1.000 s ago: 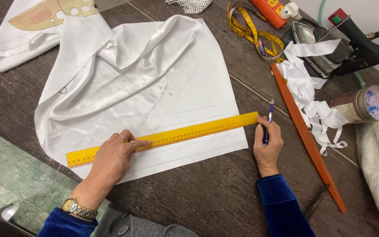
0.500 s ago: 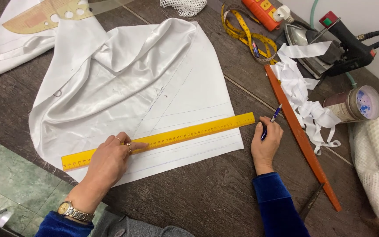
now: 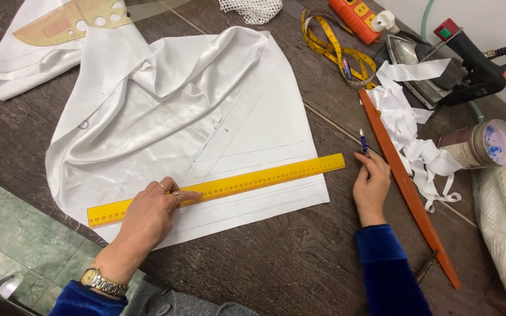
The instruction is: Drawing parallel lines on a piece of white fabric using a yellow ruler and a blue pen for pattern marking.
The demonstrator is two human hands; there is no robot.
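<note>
Dark wood-grain tabletop [image 3: 276, 269], pretty cluttered at the far right. Left hand [image 3: 150, 216] lies flat, fingers pressing down the yellow ruler [image 3: 229, 186] near its left end, not wrapped around it. That ruler is stiff and thin, its long axis running from near-left up toward far-right across the glossy white satin fabric [image 3: 165, 111], which has faint pencil lines. Right hand [image 3: 372, 184] sits just past the ruler's right end, fingers closed round a blue pen [image 3: 363, 141] pointing away from the person. Beside it lies a long orange ruler [image 3: 408, 187], then white fabric strips [image 3: 408, 126].
</note>
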